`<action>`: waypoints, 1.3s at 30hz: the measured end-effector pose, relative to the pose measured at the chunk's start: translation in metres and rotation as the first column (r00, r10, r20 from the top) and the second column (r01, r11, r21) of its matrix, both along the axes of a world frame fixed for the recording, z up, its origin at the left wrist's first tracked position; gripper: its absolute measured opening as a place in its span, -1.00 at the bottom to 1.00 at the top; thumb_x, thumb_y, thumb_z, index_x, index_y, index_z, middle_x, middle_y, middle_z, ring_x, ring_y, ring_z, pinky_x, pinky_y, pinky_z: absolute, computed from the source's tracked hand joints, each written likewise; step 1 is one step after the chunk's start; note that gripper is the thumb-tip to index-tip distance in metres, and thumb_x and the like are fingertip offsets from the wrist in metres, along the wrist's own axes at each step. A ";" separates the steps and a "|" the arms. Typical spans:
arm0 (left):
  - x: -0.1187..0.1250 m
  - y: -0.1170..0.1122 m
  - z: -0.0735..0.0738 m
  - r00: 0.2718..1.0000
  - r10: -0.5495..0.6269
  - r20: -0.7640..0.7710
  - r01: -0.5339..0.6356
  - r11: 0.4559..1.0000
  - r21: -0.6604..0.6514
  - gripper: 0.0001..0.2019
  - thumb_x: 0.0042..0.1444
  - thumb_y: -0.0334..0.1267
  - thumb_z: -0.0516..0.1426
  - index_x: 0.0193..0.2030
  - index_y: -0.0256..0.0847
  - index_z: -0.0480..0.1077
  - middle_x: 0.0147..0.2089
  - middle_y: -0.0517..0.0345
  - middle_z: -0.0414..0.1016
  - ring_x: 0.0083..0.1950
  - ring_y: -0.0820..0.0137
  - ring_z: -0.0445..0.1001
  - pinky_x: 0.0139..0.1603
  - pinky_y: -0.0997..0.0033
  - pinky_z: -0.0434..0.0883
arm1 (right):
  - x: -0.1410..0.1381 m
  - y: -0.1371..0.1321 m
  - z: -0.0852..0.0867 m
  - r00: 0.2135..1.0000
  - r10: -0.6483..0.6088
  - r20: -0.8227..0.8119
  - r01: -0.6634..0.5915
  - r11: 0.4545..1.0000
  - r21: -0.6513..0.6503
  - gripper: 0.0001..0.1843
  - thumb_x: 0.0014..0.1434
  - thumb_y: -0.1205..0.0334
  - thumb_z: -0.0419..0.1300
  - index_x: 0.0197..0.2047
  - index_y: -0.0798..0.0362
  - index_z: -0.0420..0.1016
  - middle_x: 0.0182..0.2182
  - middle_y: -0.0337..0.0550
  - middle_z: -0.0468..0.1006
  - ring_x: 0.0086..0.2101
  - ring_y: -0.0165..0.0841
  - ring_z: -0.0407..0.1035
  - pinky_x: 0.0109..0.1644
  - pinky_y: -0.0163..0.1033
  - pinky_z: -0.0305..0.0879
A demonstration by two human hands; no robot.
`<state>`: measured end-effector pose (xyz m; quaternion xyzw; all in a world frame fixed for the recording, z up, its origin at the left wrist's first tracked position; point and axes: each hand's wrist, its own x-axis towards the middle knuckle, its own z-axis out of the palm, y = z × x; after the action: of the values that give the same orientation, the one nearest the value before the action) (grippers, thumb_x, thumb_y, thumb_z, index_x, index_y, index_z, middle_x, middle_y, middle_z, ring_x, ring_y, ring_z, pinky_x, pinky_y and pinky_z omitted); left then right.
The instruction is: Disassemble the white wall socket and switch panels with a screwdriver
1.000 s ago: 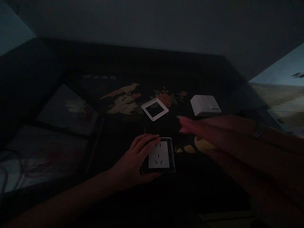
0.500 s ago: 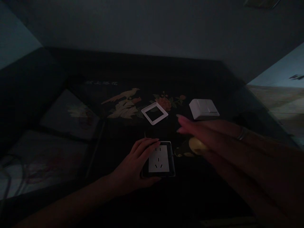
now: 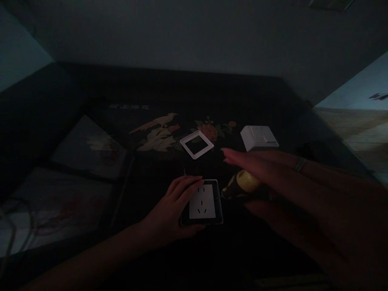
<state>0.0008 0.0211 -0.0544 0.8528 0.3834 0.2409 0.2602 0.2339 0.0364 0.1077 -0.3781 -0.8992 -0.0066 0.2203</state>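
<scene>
My left hand (image 3: 177, 206) is closed round the left side of a wall socket (image 3: 202, 208), a white plate with several slots set in a dark surround with a pale rim. Against the socket's right side points the thin shaft of a screwdriver (image 3: 247, 181) with a yellow and dark handle. My right hand (image 3: 279, 182) is around the handle's rear end, its fingers long and straight above and the thumb below; the palm side is hidden. Beyond the socket, a white square frame (image 3: 188, 148) lies flat on the table.
A white switch box (image 3: 259, 136) stands at the right, just past my right fingers. The dark glossy tabletop (image 3: 145, 169) carries a bird and flower picture. Behind it rises a grey wall (image 3: 169, 36). The scene is dim.
My right thumb has come away from the fingers and lower, showing more of the screwdriver handle. The right fingertips have shifted slightly left. My left hand and the socket stay in place.
</scene>
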 end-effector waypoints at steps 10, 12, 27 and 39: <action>0.001 -0.001 0.001 1.000 0.002 -0.015 -0.002 1.000 0.001 -0.08 0.09 -0.10 0.30 0.47 -0.08 -0.15 0.39 -0.19 0.16 0.38 -0.10 0.13 0.31 -0.30 0.28 | -0.002 0.003 -0.001 0.990 0.013 -0.141 -0.012 1.000 0.005 -0.69 0.42 0.07 0.04 -0.23 -0.05 0.56 -0.38 -0.29 0.66 -0.45 -0.43 0.56 -0.46 -0.41 0.46; 0.002 -0.001 0.001 1.000 0.006 -0.007 -0.006 1.000 0.000 -0.09 0.09 -0.09 0.29 0.46 -0.09 -0.12 0.40 -0.17 0.16 0.38 -0.08 0.11 0.33 -0.30 0.26 | -0.004 0.005 0.000 0.994 -0.028 -0.104 0.032 0.999 0.042 -0.71 0.40 0.11 0.07 -0.29 -0.01 0.53 -0.46 -0.28 0.63 -0.49 -0.41 0.54 -0.42 -0.37 0.48; 0.001 -0.001 0.001 1.000 0.002 -0.003 -0.002 0.999 0.035 -0.05 0.10 -0.08 0.30 0.48 -0.06 -0.19 0.42 -0.16 0.14 0.40 -0.09 0.12 0.32 -0.26 0.30 | 0.003 0.002 -0.001 0.995 0.048 -0.092 -0.066 0.977 -0.204 -0.66 0.46 0.04 -0.08 0.10 -0.20 0.45 -0.11 -0.37 0.66 -0.22 -0.43 0.60 -0.36 -0.50 0.50; 0.001 0.000 0.003 1.000 0.001 -0.021 -0.001 1.000 0.006 -0.10 0.10 -0.10 0.30 0.46 -0.10 -0.12 0.40 -0.17 0.16 0.38 -0.08 0.12 0.32 -0.28 0.28 | -0.007 0.007 0.002 0.994 -0.058 -0.093 0.044 0.989 -0.141 -0.80 0.36 0.16 0.13 -0.34 -0.02 0.38 -0.53 -0.38 0.49 -0.61 -0.48 0.38 -0.54 -0.41 0.34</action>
<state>0.0017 0.0212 -0.0518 0.8559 0.3857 0.2331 0.2536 0.2270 0.0439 0.1098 -0.4153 -0.8757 0.0687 0.2366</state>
